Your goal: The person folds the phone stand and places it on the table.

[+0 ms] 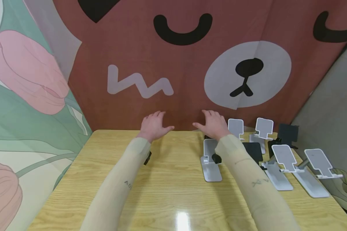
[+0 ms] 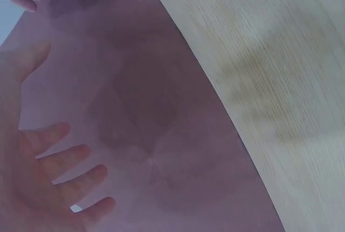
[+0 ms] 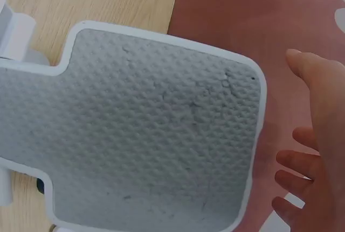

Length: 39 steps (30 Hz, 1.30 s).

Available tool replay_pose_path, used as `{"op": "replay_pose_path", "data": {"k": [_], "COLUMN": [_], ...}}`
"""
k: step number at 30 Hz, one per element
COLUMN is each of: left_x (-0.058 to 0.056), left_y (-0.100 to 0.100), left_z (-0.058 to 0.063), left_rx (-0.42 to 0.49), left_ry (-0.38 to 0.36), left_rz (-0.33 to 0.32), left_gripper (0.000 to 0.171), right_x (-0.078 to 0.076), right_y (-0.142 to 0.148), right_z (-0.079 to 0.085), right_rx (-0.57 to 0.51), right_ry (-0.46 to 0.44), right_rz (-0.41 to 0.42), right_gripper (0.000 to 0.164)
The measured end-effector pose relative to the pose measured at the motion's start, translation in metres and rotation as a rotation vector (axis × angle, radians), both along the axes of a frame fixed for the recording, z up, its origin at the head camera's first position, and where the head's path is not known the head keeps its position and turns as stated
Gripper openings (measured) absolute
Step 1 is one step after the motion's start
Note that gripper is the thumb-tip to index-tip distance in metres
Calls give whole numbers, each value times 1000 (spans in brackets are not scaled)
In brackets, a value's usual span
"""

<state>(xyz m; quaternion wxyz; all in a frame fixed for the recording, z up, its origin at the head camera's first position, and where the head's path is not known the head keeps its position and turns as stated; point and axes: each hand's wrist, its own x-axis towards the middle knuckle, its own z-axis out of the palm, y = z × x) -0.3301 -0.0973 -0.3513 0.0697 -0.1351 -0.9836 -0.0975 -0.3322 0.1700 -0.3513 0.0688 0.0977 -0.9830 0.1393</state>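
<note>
Both hands are held out over the far edge of the wooden table, with nothing in them. My left hand (image 1: 154, 125) has its fingers spread and its thumb pointing inward; the left wrist view shows its bare palm (image 2: 32, 173). To the right, my right hand (image 1: 214, 124) is held the same way, its thumb (image 3: 304, 62) apart from the fingers. Below the right wrist stands a white phone stand (image 1: 211, 171) with a grey padded plate. That plate (image 3: 156, 124) fills much of the right wrist view, beside the hand but apart from it.
Several more phone stands crowd the table's right side, among them white ones (image 1: 312, 183) and black ones (image 1: 288, 133). The wooden table (image 1: 104, 179) spreads to the left and front. A reddish-brown cloth with a cartoon bear face (image 1: 133, 112) hangs behind it.
</note>
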Motion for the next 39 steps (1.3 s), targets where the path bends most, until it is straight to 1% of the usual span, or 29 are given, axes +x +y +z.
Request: {"op": "replay_pose_path", "data": {"k": [5,12,18,23,27,31,35,39], "left_x": [5,14,21,26,33,42,50,57], "left_y": [2,4,4,3,2,5,10,15], "left_z": [-2,-5,-6,-7,-13,-21,-30,-38], "left_rx": [36,118,166,217,290,355,376,383], "left_ry": [-12,10,11,28,16,0,-5,-15], "left_rz": [-17,-30,-46,-69,-99,-125,-125,-123], "left_gripper": [81,67,63,60,61,62,61,61], "right_x": [3,11,21,30,38,48,62,77], "right_y": [-1,3,9,14,18,22,26,29], "right_z": [4,8,8,9,9,10,10,6], "right_rx": [-44,-140,-224,-263,-289,-321,-343,-361], "right_ry": [2,2,10,29,27,17,9,-16], "right_rz": [-3,0,-21,-36,-44,-45,-72,-106], "right_gripper": [80,68,58,54,53,55,56,57]}}
